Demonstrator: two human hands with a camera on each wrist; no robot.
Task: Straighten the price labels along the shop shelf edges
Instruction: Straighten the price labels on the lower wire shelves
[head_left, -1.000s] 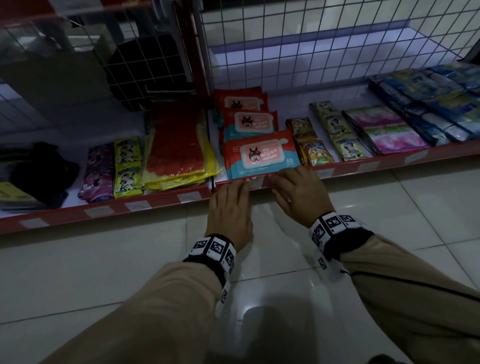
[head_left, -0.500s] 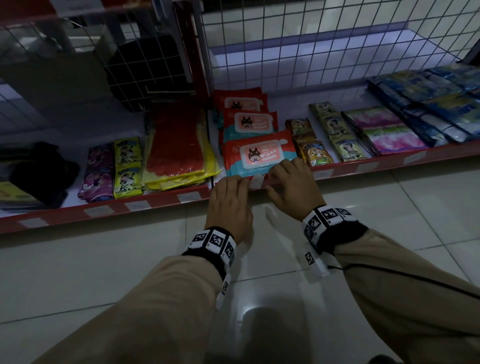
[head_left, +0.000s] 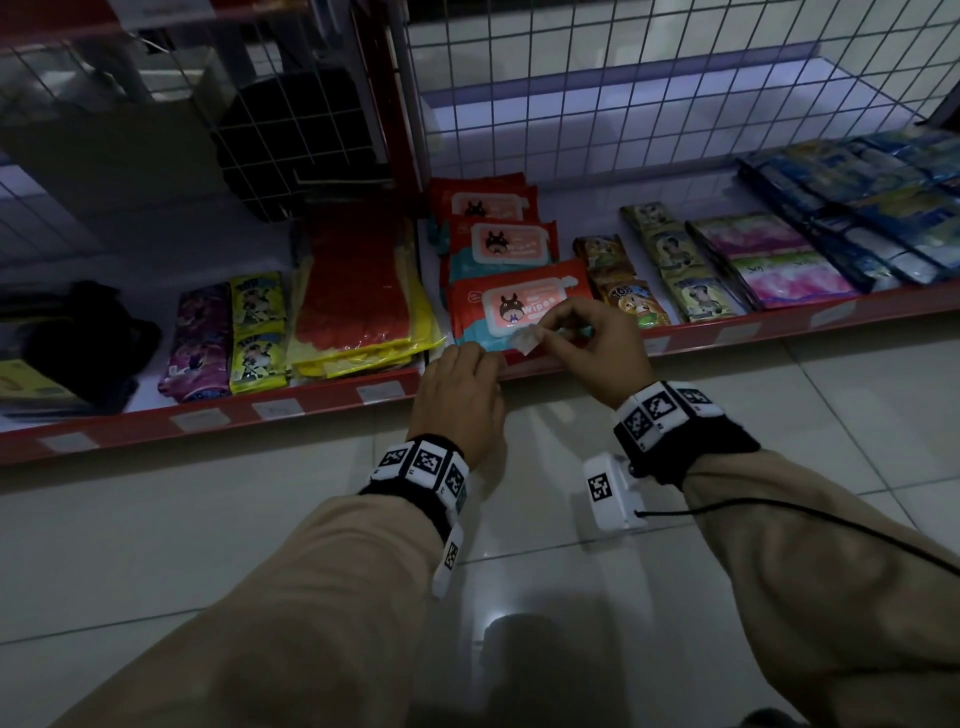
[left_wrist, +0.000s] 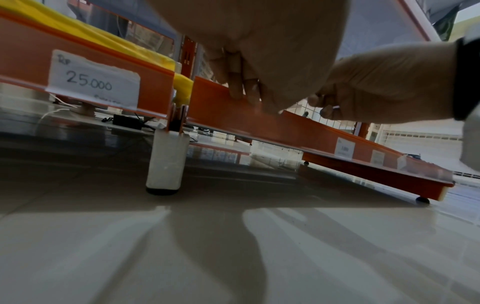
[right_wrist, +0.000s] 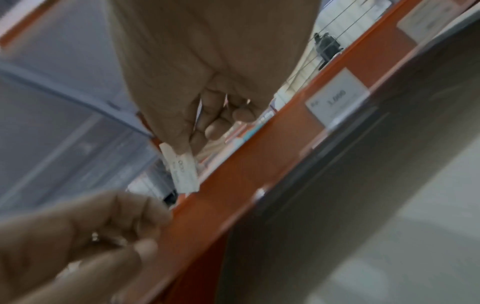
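While right hand (head_left: 597, 348) pinches small white paper price label (head_left: 525, 341) just above red shelf edge strip (head_left: 727, 332), left hand (head_left: 460, 395) at its 8 o'clock, fingers on strip, grip probably loose, holding nothing.

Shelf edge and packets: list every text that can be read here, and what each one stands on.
"Rp 25.000": price label on the shelf edge, left bay.
"Wipes": front wipes pack.
"000", partly covered: label pinched by the right hand.
"Rp", then blurred digits: next label.
Other labels and snack packets: unreadable.

White price label (head_left: 525, 341) off shelf edge (head_left: 675, 340)
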